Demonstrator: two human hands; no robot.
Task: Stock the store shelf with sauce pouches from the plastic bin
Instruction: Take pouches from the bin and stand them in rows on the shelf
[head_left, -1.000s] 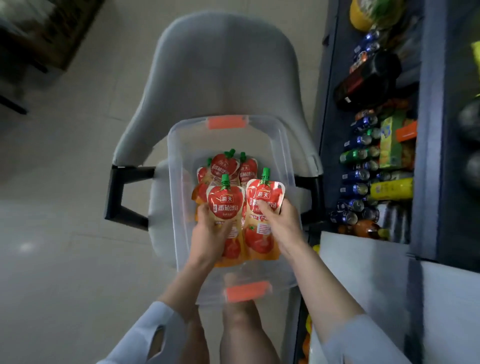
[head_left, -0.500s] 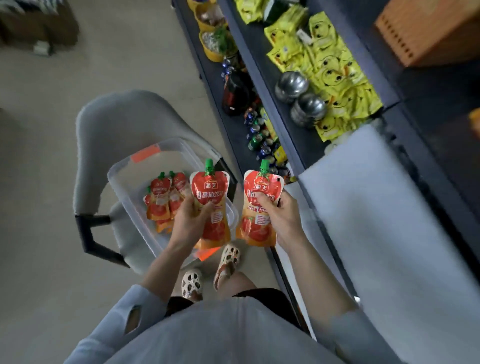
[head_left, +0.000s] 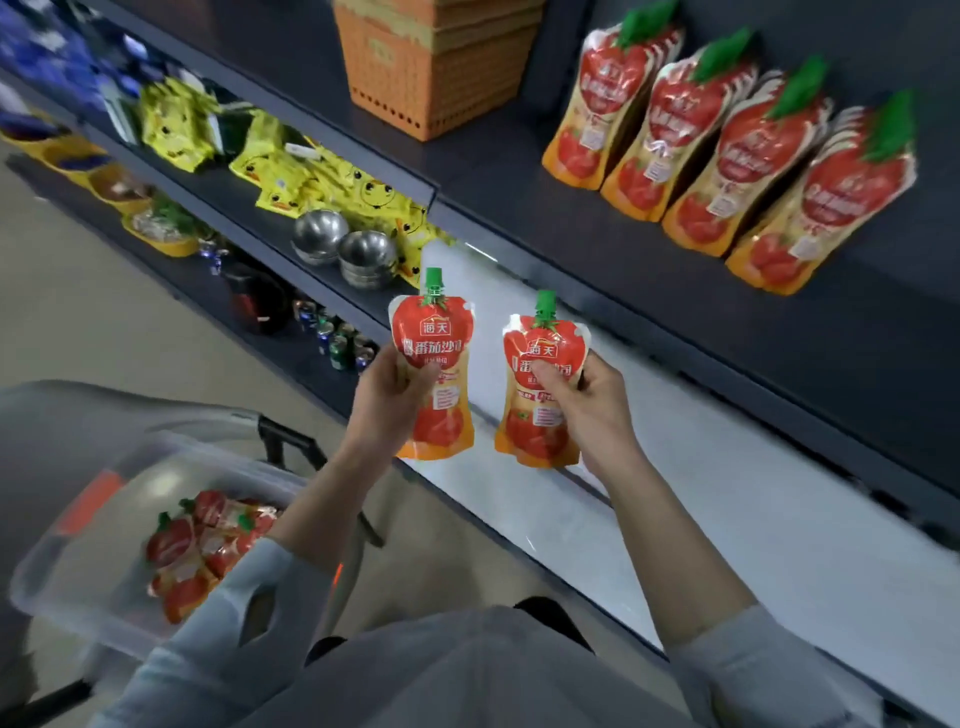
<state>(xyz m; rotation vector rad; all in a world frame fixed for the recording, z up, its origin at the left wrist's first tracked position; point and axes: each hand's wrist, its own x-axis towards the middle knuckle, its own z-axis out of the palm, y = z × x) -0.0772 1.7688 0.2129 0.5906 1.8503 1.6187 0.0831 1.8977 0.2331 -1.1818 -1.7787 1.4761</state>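
Pouches (head_left: 434, 322) lifted from bin (head_left: 78, 597), facing dark shelf (head_left: 571, 249).

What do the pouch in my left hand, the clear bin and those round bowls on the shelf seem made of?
Pouch in the left hand: glossy printed plastic film, perhaps laminated; it shows sheen, with a hard-looking green cap. Bin: clear rigid-looking plastic; pouches show through its wall. Bowls: shiny metal, probably stainless steel, from their bright reflections.

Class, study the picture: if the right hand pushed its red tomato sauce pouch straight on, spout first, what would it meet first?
Probably the front lip of the dark grey metal shelf, just beyond the green spout; depth is unclear, so the right hand may clear it.
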